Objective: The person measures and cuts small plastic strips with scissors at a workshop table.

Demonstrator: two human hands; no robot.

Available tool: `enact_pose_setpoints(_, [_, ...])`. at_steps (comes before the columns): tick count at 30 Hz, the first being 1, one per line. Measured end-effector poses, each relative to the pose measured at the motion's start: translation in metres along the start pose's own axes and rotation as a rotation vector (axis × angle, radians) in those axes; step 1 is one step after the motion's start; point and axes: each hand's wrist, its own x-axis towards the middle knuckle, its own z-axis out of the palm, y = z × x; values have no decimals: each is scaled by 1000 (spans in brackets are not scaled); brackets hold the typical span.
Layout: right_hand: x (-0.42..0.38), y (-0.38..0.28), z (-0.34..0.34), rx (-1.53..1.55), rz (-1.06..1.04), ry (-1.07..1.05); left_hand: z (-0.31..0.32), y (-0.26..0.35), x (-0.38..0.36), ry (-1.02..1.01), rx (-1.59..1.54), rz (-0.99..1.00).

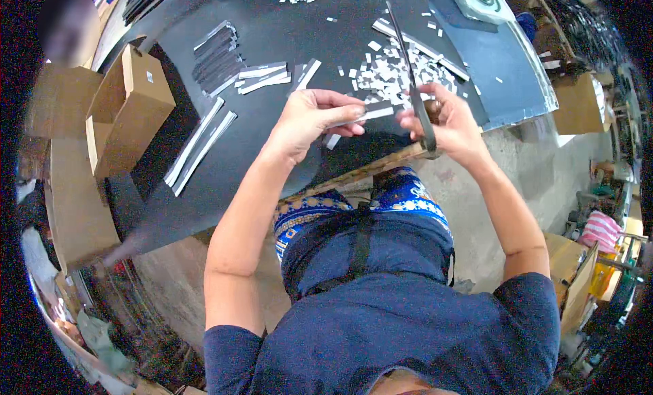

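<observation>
My left hand (306, 123) pinches a short black-and-white strip (379, 113) between thumb and fingers, its free end pointing right. Long dark scissors (409, 58) are gripped in my right hand (452, 123), the blades pointing away from me over the table. The strip's end lies close to the right hand's fingertips, left of the scissors. Beyond both hands spreads a heap of small cut white and grey pieces (389, 72). A longer strip (432, 52) lies across the heap's far right side. Left of my left hand are several uncut strips (264, 77).
The dark tabletop (272, 150) ends at a wooden front edge. A stack of dark strips (216, 58) and two long strips (204, 143) lie on the left, near an open cardboard box (139, 109). A blue sheet (517, 89) covers the right side. Another person (68, 28) is at upper left.
</observation>
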Motion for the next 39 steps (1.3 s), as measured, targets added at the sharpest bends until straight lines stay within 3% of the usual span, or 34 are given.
enact_pose_setpoints(6, [16,-19,-5,-80,32,-139,13,14,1,-132,190,110])
enact_pose_setpoints(9, [15,-13,-1,12,11,-83,15,13,3,-132,234,118])
enact_pose_setpoints(12, [10,-13,3,111,-14,42,23,5,5,-1,151,195])
enact_pose_setpoints(14, [8,-13,8,161,-37,116,33,-9,7,121,-272,193])
enact_pose_setpoints(18, [3,-5,22,286,-48,214,57,-23,7,198,-651,236])
enact_pose_setpoints(20, [1,-2,32,348,-87,317,71,-18,5,223,-712,261])
enact_pose_setpoints(24, [-6,-1,43,375,-94,319,78,-9,4,285,-826,315])
enact_pose_setpoints(28, [-10,4,38,326,-34,225,70,-11,6,302,-716,306])
enact_pose_setpoints(32, [-20,-3,15,121,-11,101,42,-3,6,162,-350,209])
enact_pose_setpoints(33, [-25,-14,8,104,101,-3,37,-1,4,123,-322,193])
enact_pose_setpoints(39, [-33,-15,-6,-133,183,-234,23,8,-1,-56,-152,78])
